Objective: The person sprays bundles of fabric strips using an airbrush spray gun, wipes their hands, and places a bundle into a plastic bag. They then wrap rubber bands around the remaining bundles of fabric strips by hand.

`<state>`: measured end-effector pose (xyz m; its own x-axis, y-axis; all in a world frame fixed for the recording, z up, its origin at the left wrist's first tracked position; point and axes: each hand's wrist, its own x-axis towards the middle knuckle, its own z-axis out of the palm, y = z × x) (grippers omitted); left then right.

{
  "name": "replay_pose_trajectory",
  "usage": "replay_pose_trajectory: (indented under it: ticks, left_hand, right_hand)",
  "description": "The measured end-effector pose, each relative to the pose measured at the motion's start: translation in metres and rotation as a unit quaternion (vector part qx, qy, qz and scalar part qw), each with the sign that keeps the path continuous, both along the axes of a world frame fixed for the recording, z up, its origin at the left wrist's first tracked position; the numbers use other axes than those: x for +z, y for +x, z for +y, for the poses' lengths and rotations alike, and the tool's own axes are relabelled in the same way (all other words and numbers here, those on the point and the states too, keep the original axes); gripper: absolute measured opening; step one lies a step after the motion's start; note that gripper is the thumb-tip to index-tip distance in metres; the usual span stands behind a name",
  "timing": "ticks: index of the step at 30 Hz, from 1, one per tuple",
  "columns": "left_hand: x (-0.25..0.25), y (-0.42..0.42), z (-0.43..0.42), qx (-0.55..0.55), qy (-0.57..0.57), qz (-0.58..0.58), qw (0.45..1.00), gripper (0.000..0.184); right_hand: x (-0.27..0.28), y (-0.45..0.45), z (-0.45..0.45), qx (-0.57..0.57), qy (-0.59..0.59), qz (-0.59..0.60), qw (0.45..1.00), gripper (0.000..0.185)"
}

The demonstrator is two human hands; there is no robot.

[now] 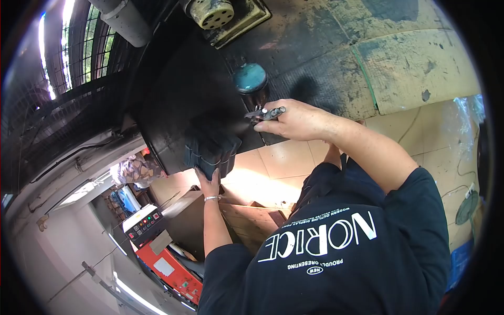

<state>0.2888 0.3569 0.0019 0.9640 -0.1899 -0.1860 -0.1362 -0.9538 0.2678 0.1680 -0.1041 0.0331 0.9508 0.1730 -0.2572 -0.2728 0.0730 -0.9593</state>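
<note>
My right hand (300, 121) is wrapped round a spray gun (266, 113). A dark cup with a teal top (251, 77) sits just beyond the gun, apparently its paint cup. Faint mist shows left of the nozzle. Lower left, my left hand (209, 181) grips the near end of a dark, block-like bundle (212, 149) with pale lines across it. Its far end blends into the black surface behind, so I cannot make out what kind of thing it is. A bracelet (211, 198) circles my left wrist.
A black-stained board (184, 84) lies ahead, beside paint-marked cardboard (409, 68). A perforated round fitting (212, 13) stands at the top, near a grey pipe (123, 21). Lower left is a red machine (168, 268) with a button panel (144, 226). Wooden boards (244, 223) lie below my hands.
</note>
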Motion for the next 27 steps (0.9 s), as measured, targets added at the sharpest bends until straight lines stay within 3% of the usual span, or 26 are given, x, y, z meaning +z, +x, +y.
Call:
replay_pose_trajectory:
  ticks: [5,13,17,22,27]
  left_hand:
    - [0.001,-0.002,-0.003,0.006,0.005,0.001,1.0,0.093]
    - [0.002,0.0,0.0,-0.001,0.006,0.004,1.0,0.092]
    - [0.003,-0.001,-0.001,0.001,0.013,0.008,1.0,0.091]
    - [0.0,0.001,0.005,-0.01,0.009,0.01,1.0,0.092]
    - [-0.008,0.005,0.007,-0.017,0.034,0.0,0.999,0.1]
  right_hand:
    - [0.006,-0.009,0.008,0.012,0.136,-0.068,0.988,0.029]
    - [-0.013,-0.016,0.001,-0.032,0.012,-0.008,0.999,0.028]
    - [0.005,-0.021,0.004,0.031,0.073,-0.061,0.995,0.03]
    - [-0.024,-0.021,0.008,-0.028,-0.034,-0.01,0.999,0.03]
    - [-0.022,-0.021,0.016,0.008,0.106,-0.008,0.994,0.032]
